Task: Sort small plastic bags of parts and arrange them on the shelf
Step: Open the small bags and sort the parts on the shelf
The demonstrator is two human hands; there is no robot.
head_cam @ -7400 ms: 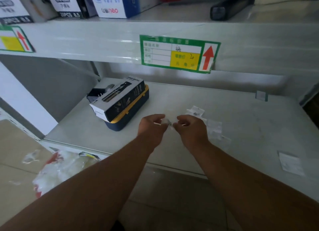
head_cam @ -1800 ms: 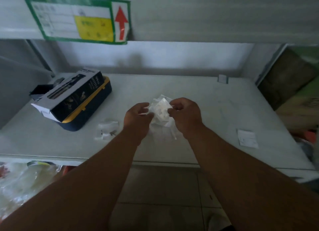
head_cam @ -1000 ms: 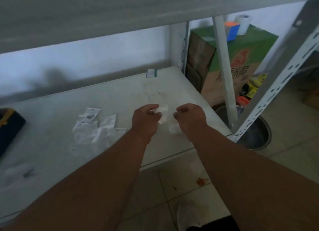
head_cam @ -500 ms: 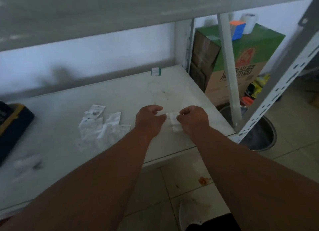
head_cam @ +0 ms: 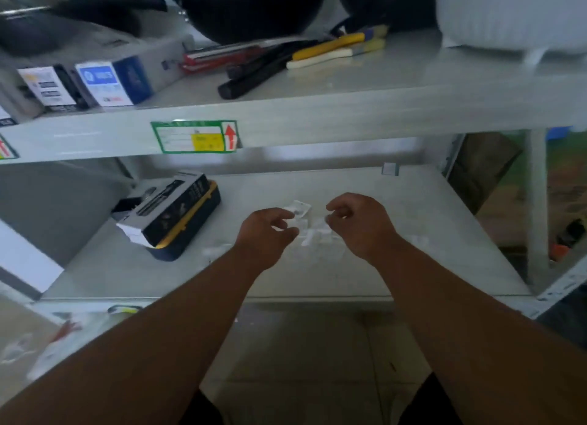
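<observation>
Place: a pale grey metal rack with flat, smooth boards, over a tiled floor point(head_cam: 301, 354).
Shelf: the lower shelf point(head_cam: 413, 234) is wide, flat and dull white, with a thin front edge.
Bags: small clear plastic bags point(head_cam: 313, 232) lie flat on the shelf in a loose bunch between the two hands. They look thin, shiny and a bit crinkled. One square bag point(head_cam: 298, 207) sits at the back of the bunch. It has a dark speck inside.
Left hand: the left hand point(head_cam: 265, 234) is over the left side of the bunch. Its fingers curl toward the thumb. The picture is blurry, so I cannot tell if it pinches a bag.
Right hand: the right hand point(head_cam: 359, 224) is over the right side of the bunch. Its fingers are bent and loose with a gap to the thumb, and I see nothing held.
Box: a long dark box point(head_cam: 174, 208) with a yellow stripe lies on the left of the shelf, well apart from the bags.
Label: a green-edged sticker point(head_cam: 194, 136) with a red arrow is stuck on the front of the top shelf point(head_cam: 381, 107).
Top things: round black pans point(head_cam: 251, 8), long brushes point(head_cam: 330, 51) and small card boxes point(head_cam: 108, 83).
</observation>
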